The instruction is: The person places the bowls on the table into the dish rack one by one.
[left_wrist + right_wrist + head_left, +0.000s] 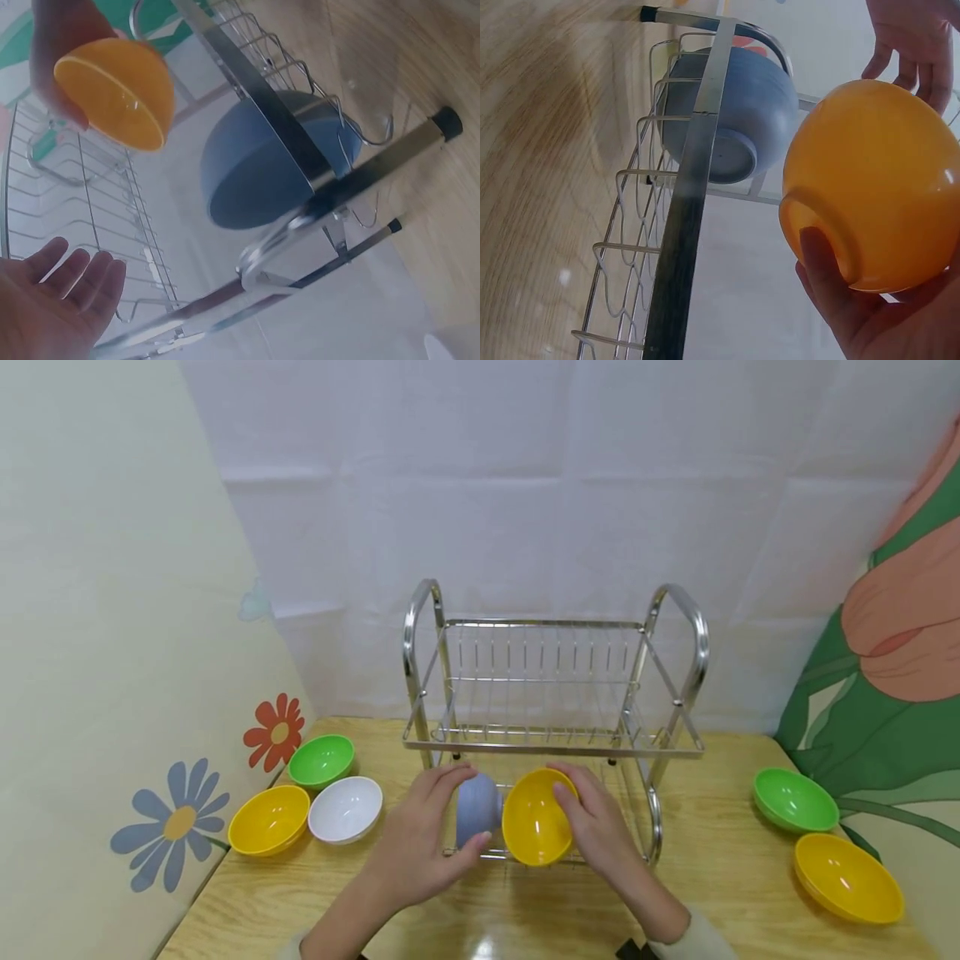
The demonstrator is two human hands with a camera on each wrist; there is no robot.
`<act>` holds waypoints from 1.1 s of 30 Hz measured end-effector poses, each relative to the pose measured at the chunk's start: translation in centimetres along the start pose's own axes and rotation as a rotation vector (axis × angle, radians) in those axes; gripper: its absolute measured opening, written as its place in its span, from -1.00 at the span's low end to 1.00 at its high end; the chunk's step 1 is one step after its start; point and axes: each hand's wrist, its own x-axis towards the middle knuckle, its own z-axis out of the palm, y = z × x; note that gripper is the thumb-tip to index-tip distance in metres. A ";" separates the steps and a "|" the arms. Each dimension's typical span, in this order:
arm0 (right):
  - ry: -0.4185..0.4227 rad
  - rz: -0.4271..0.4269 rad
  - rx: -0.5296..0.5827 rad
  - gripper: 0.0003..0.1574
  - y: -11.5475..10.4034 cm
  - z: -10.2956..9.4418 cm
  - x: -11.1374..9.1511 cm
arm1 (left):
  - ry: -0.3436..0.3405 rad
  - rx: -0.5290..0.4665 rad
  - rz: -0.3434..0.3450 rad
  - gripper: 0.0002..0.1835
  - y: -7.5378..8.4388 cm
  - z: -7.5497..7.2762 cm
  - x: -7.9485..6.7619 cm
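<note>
My right hand (600, 818) grips a small yellow bowl (537, 818) by its side, thumb near the foot ring in the right wrist view. The bowl is tilted on its side, above the front of the metal dish rack's lower tier. A blue-grey bowl (262, 165) stands on edge in that lower tier, at the left end, its foot ring (731, 156) facing inward. My left hand (420, 835) is beside the blue-grey bowl, fingers extended and holding nothing. In the left wrist view its fingers (82, 277) are apart from both bowls.
The two-tier dish rack (555, 750) stands on a wooden table (720, 843) against a white cloth backdrop. At left sit a green bowl (321, 762), a white bowl (345, 810) and a yellow bowl (268, 821). Another green bowl (795, 800) and a larger yellow bowl (847, 878) are at right.
</note>
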 end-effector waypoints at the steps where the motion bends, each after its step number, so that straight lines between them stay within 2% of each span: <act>1: 0.001 -0.002 -0.014 -0.57 0.0 0.1 0.1 | 0.017 -0.004 0.002 -0.27 -0.2 -0.1 0.0; 7: -0.010 0.019 -0.081 -0.59 0.3 0.6 0.8 | 0.118 -0.018 -0.010 -0.36 -1.3 -0.9 -0.1; 13: -0.012 0.008 -0.162 -0.58 1.0 1.6 1.8 | 0.165 -0.016 -0.045 -0.38 -2.5 -1.6 -0.2; 21: -0.022 0.049 -0.283 -0.59 1.3 2.4 2.5 | 0.254 -0.024 -0.034 -0.45 -3.9 -2.4 0.0; 27: -0.037 0.013 -0.343 -0.57 0.9 2.9 3.0 | 0.295 -0.038 -0.068 -0.47 -4.6 -4.1 1.1; 30: -0.046 -0.005 -0.406 -0.53 0.6 3.4 3.3 | 0.326 -0.048 -0.057 -0.48 -4.7 -5.1 2.0; 33: -0.072 -0.011 -0.454 -0.51 0.3 4.0 3.5 | 0.378 -0.060 -0.017 -0.48 -4.7 -5.8 3.1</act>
